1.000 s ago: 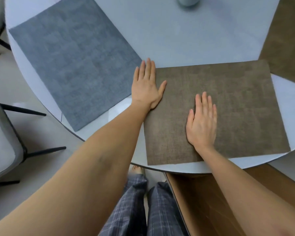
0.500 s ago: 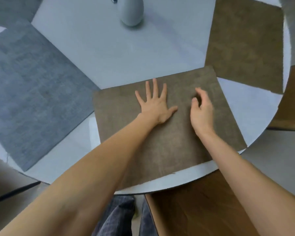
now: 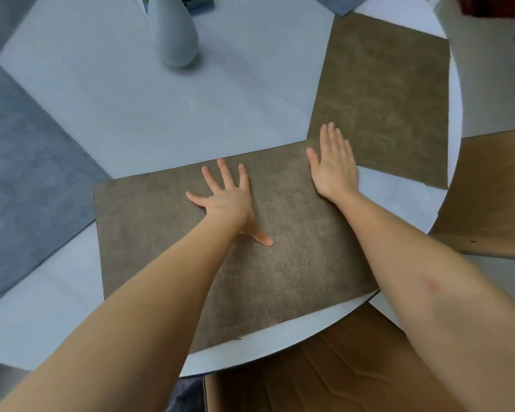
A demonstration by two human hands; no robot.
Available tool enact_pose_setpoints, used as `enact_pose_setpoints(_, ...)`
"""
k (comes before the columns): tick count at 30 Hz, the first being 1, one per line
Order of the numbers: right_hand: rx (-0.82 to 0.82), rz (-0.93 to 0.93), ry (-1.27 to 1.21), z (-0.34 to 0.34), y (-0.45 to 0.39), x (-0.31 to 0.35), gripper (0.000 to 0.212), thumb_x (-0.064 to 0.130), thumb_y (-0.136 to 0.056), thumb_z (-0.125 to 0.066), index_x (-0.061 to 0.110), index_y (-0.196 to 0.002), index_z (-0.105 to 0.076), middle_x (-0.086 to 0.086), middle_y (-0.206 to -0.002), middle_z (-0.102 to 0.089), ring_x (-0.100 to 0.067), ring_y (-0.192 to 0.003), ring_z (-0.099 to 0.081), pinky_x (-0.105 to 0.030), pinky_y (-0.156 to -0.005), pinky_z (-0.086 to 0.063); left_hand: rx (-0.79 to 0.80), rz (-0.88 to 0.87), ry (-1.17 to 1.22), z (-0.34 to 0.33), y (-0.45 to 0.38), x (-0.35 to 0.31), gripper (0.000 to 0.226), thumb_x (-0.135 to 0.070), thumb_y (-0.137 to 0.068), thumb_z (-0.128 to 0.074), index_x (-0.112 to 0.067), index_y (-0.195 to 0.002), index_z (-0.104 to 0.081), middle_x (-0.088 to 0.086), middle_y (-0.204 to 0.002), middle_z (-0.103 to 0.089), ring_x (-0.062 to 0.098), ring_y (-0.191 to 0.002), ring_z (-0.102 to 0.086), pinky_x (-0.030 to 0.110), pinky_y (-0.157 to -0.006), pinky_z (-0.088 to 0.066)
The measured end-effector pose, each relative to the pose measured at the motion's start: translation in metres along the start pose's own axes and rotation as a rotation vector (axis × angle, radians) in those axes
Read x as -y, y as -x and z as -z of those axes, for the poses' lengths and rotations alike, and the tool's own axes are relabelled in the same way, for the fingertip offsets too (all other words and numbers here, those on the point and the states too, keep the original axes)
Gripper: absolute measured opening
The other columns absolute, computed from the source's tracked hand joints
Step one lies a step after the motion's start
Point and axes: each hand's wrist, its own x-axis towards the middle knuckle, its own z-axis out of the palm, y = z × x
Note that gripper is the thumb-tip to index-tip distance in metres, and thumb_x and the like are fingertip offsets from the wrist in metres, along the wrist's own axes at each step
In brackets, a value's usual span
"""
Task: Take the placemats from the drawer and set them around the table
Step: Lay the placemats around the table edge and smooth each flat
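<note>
Brown woven placemat (image 3: 280, 263) at near edge of round white table (image 3: 131, 129), left hand (image 3: 229, 200) flat on it with fingers spread, gripping nothing, right hand (image 3: 335, 165) flat at its far right corner, second brown placemat (image 3: 393, 99) just beyond, grey placemat (image 3: 27, 179) left, pale vase (image 3: 173, 34) far centre

Soft, even daylight, fairly bright, with no hard glare on the table (image 3: 220, 114). The vase (image 3: 173, 34) throws a faint shadow to its right. Detail is slightly smeared throughout (the mat (image 3: 280, 263) weave stays readable), and wide-angle distortion bends the edges and stretches the forearms.
</note>
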Motion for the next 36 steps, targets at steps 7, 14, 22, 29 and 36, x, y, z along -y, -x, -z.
enact_pose_setpoints(7, -0.019, 0.171, 0.018, -0.018, 0.059, 0.040, 0.065, 0.046, -0.101, -0.017, 0.010, -0.153, -0.002, -0.005, -0.161, 0.000, -0.016, -0.149, 0.002, -0.035, -0.121, 0.003, -0.052, -0.009, 0.039, -0.005, 0.004, 0.002, 0.159, -0.068, -0.043, -0.083, -0.024, -0.147, 0.029, 0.009, -0.152, 0.038, 0.042, -0.141, 0.026, 0.075, -0.105, -0.006)
enact_pose_setpoints(14, -0.018, -0.053, -0.011, -0.012, 0.120, -0.037, 0.059, 0.038, -0.103, -0.016, 0.011, -0.153, -0.001, -0.005, -0.161, 0.000, -0.016, -0.148, 0.002, -0.035, -0.122, 0.001, -0.104, -0.063, 0.164, -0.014, 0.013, 0.009, 0.143, -0.062, -0.056, -0.081, -0.027, -0.151, 0.019, 0.005, -0.157, 0.029, 0.037, -0.144, 0.022, 0.071, -0.108, 0.000)
enact_pose_setpoints(22, 0.050, 0.246, -0.011, -0.025, 0.181, 0.052, 0.063, 0.044, -0.100, -0.017, 0.012, -0.153, -0.004, -0.009, -0.160, 0.001, -0.022, -0.148, 0.003, -0.036, -0.120, 0.004, -0.289, -0.122, 0.184, -0.108, 0.091, 0.012, 0.072, -0.046, -0.099, -0.039, -0.024, -0.155, 0.000, 0.003, -0.161, 0.013, 0.036, -0.147, 0.012, 0.069, -0.111, -0.005)
enact_pose_setpoints(29, 0.101, 0.278, 0.115, -0.027, 0.204, 0.008, 0.063, 0.051, -0.096, -0.004, 0.024, -0.153, -0.004, -0.001, -0.161, -0.001, -0.019, -0.149, 0.001, -0.039, -0.121, -0.003, -0.220, -0.133, 0.178, -0.121, 0.105, 0.033, 0.086, -0.052, -0.092, -0.051, -0.026, -0.154, 0.003, 0.000, -0.161, 0.017, 0.035, -0.147, 0.015, 0.069, -0.111, -0.005)
enact_pose_setpoints(36, 0.281, 0.014, -0.006, 0.011, 0.245, -0.066, 0.060, 0.042, -0.103, -0.020, 0.021, -0.153, 0.005, 0.002, -0.161, 0.010, -0.013, -0.148, 0.008, -0.032, -0.120, -0.001, -0.176, -0.156, 0.176, -0.112, 0.107, 0.036, 0.088, -0.047, -0.092, -0.055, -0.024, -0.154, 0.004, 0.001, -0.160, 0.018, 0.036, -0.146, 0.015, 0.068, -0.110, -0.004)
